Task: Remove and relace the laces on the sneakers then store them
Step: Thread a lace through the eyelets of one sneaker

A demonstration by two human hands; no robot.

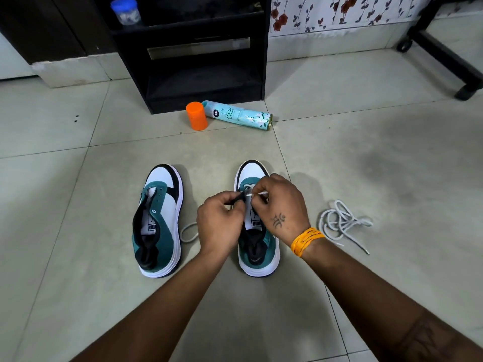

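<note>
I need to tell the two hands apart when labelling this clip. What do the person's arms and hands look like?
Both forearms are bare, no sleeves. The right hand has a small dark tattoo on its back and an orange thread band round the wrist; a larger tattoo marks that forearm. The left hand is unadorned.

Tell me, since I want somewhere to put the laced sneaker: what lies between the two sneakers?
In the head view, a lace loop on bare floor tile, partly under the left hand.

orange cap [196, 116] beside lying spray can [238, 114].

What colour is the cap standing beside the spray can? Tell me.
Orange; the cap by the spray can shows clearly in the head view.
</note>
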